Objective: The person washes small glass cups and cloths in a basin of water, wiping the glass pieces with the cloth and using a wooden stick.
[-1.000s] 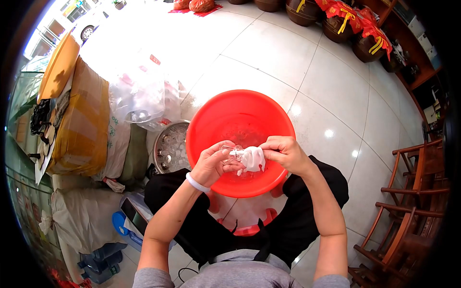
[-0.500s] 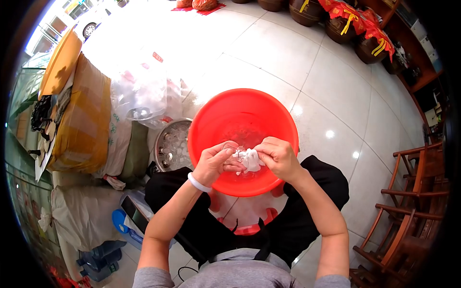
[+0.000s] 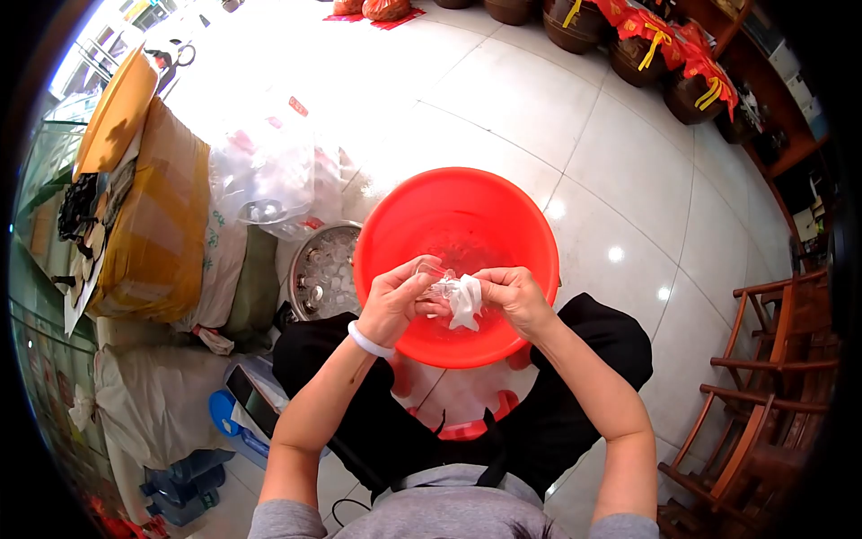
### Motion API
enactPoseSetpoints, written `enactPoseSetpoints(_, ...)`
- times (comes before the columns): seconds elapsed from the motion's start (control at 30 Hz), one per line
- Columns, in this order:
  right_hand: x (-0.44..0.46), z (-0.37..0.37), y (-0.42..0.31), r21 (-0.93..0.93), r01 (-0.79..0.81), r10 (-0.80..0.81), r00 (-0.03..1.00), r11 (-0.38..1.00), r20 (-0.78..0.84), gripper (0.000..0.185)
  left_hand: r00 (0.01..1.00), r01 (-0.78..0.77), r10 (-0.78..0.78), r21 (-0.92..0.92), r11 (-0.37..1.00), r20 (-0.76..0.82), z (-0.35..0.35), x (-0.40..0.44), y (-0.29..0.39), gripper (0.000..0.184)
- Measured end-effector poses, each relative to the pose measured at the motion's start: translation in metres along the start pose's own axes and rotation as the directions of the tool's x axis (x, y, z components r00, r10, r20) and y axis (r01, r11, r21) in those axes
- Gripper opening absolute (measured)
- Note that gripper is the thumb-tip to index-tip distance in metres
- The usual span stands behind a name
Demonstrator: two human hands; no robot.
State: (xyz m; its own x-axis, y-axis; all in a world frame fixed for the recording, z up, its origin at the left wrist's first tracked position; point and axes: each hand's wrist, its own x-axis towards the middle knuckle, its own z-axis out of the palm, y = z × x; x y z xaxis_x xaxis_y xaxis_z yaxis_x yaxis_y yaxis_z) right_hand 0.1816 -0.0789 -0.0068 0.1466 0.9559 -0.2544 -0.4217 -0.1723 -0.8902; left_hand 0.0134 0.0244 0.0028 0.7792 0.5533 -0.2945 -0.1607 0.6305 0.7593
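Observation:
Over a red plastic basin (image 3: 404, 220) between my knees, my left hand (image 3: 388, 301) is closed around a small clear glass (image 3: 433, 273). It looks like a little cup, partly covered by my fingers. A white cloth (image 3: 465, 305) is pinched in my right hand (image 3: 519, 301), pressed at the glass's open side and hanging down a little. Low in the basin there seems to be water with clear items, hard to make out. Left of the basin stands a round metal bowl (image 3: 297, 269) holding several clear pieces (image 3: 334, 260), probably glasses.
Clear plastic bags (image 3: 269, 180) lie behind the metal bowl. A taped cardboard box (image 3: 157, 216) and sacks (image 3: 153, 395) line the left side. Wooden chairs (image 3: 763, 386) stand at the right. Dark jars (image 3: 575, 27) with red covers are at the back. A phone (image 3: 251, 400) lies near my left knee.
The white cloth has shifted against the glass and now hangs lower in a loose fold. My right hand has dropped slightly and turned; my left hand stays nearly in place.

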Motion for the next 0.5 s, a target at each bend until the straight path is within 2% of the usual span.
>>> enactPoseSetpoints(0.07,0.001,-0.001,-0.003,0.013,-0.027,0.028,1.0,1.0,-0.006,0.009,0.999,0.037,-0.037,-0.019,0.999,0.005,-0.004,0.0,0.001,0.03)
enactPoseSetpoints(0.1,0.001,-0.004,-0.01,-0.341,0.186,-0.192,0.981,0.922,0.015,0.008,0.999,0.033,-0.033,-0.02,0.999,0.0,-0.007,0.0,0.0,0.03)
enactPoseSetpoints(0.13,0.0,-0.006,-0.016,-0.637,0.361,-0.383,0.917,0.681,0.11,0.007,0.999,0.032,-0.032,0.019,0.999,0.005,-0.01,0.0,-0.002,0.032)
enactPoseSetpoints(0.17,-0.002,-0.007,-0.02,-0.636,0.362,-0.382,0.917,0.682,0.112,0.007,0.999,0.031,-0.032,0.059,0.998,0.011,-0.012,0.001,-0.003,0.033)
enactPoseSetpoints(0.23,-0.005,-0.009,-0.027,-0.705,0.423,-0.464,0.873,0.569,0.15,0.005,1.0,0.018,-0.017,0.059,0.998,-0.021,-0.011,0.001,-0.001,0.033)
enactPoseSetpoints(0.3,-0.006,-0.009,-0.029,-0.708,0.43,-0.472,0.868,0.56,0.154,0.002,0.999,0.007,-0.004,0.058,0.998,-0.051,-0.008,0.001,0.0,0.032)
enactPoseSetpoints(0.37,-0.006,-0.008,-0.029,-0.76,0.479,-0.515,0.827,0.439,0.223,0.001,0.996,0.029,-0.025,0.039,0.999,-0.087,-0.004,0.001,0.001,0.027)
enactPoseSetpoints(0.4,-0.005,-0.007,-0.028,-0.761,0.476,-0.514,0.829,0.441,0.221,0.001,0.996,0.032,-0.029,0.039,0.999,-0.087,-0.004,0.001,0.0,0.027)
enactPoseSetpoints(0.47,-0.004,-0.006,-0.024,-0.835,0.538,-0.577,0.722,0.118,0.383,0.002,0.993,0.012,0.007,0.158,0.987,-0.117,-0.003,0.001,-0.002,0.027)
enactPoseSetpoints(0.5,-0.004,-0.005,-0.023,-0.836,0.535,-0.577,0.723,0.121,0.38,0.002,0.993,0.016,0.003,0.159,0.987,-0.117,-0.002,0.001,-0.002,0.027)
